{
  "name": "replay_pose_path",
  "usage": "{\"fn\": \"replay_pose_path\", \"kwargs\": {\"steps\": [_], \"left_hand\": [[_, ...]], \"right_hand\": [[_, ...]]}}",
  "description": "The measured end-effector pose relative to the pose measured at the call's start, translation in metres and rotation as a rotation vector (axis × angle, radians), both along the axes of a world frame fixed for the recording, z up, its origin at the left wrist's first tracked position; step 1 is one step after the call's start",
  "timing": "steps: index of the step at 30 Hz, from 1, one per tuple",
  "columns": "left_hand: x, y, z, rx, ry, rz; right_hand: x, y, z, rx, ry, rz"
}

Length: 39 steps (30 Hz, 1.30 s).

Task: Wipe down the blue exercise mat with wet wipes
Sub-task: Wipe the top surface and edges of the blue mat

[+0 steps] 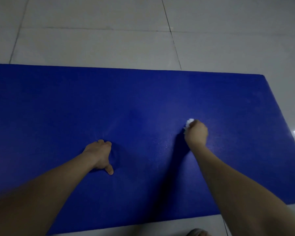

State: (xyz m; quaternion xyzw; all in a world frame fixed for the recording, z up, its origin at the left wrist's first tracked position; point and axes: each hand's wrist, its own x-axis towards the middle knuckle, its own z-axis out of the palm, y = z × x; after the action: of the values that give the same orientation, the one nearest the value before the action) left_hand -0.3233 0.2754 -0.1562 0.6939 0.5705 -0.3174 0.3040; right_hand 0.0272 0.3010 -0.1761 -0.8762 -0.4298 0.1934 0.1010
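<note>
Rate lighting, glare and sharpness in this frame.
Head view: dim overall; a bright glare streak on the tiled floor at right; the white wipe gripped by the right hand is blown out and soft; the left hand throws a soft shadow on the blue mat.

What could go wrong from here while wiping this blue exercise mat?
1. The small white wad of wet wipe in the right hand covers little, so patches of the blue exercise mat may get missed.
2. The left hand dimples the mat where it presses; the mat could crease or slide on the glossy grey tile floor.
</note>
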Motion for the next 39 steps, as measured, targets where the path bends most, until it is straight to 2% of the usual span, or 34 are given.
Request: {"fn": "replay_pose_path", "kwargs": {"steps": [6, 10, 13, 15, 17, 20, 23, 27, 33, 39], "left_hand": [[0.000, 0.000, -0.003, -0.010, 0.011, -0.001], [-0.001, -0.001, 0.000, -0.010, 0.022, -0.023], [-0.001, 0.000, 0.004, -0.032, 0.015, -0.025], [0.001, 0.005, 0.010, -0.077, 0.021, -0.035], [0.001, 0.015, 0.018, -0.089, 0.047, -0.075], [0.006, 0.037, 0.032, 0.089, 0.123, -0.169], [0.006, 0.058, 0.030, 0.230, 0.149, -0.143], [0.003, 0.073, 0.019, 0.056, 0.026, 0.043], [-0.004, 0.071, 0.008, 0.076, -0.016, 0.066], [-0.007, 0.071, 0.005, 0.052, -0.025, 0.067]], "right_hand": [[-0.101, -0.004, 0.002, 0.055, 0.118, 0.296], [-0.134, -0.007, 0.001, 0.029, 0.101, 0.522], [-0.107, -0.002, 0.002, 0.025, 0.109, 0.493], [-0.073, 0.001, 0.003, 0.025, 0.149, 0.364], [-0.031, 0.002, 0.005, 0.009, 0.092, 0.248], [0.036, -0.003, 0.008, -0.054, -0.052, 0.124], [0.081, -0.008, 0.006, -0.090, -0.123, 0.015], [0.090, 0.006, 0.000, -0.094, -0.094, -0.144], [0.000, 0.041, -0.006, -0.007, -0.052, 0.102], [-0.101, 0.024, -0.007, 0.076, 0.092, 0.353]]}}
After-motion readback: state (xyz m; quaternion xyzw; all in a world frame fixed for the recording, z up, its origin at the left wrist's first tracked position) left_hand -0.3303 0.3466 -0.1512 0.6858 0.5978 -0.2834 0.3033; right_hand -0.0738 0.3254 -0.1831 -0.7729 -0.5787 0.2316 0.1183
